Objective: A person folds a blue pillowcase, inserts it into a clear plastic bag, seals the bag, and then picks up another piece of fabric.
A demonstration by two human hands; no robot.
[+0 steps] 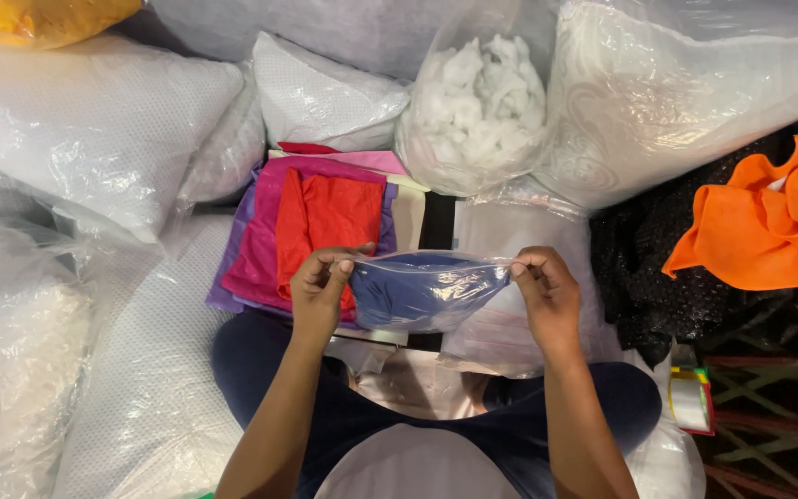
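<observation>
**Blue cloth in a clear bag, held at both ends**

Bagged pillows [94, 129] ring the seated person. A stack of red and magenta cloths [320, 226] lies ahead, an orange cloth [768, 217] to the right. Above the lap, the clear bag [431, 288] holds a blue cloth [408, 294]. The left hand [320, 286] and right hand [547, 291] pinch the bag's top corners, fingers clenched on the plastic.

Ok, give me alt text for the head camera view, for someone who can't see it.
Seen from above, a seated person's left hand and right hand pinch the top corners of a clear plastic bag with blue cloth inside. Folded red and pink cloths, bagged pillows and an orange cloth surround them.
</observation>
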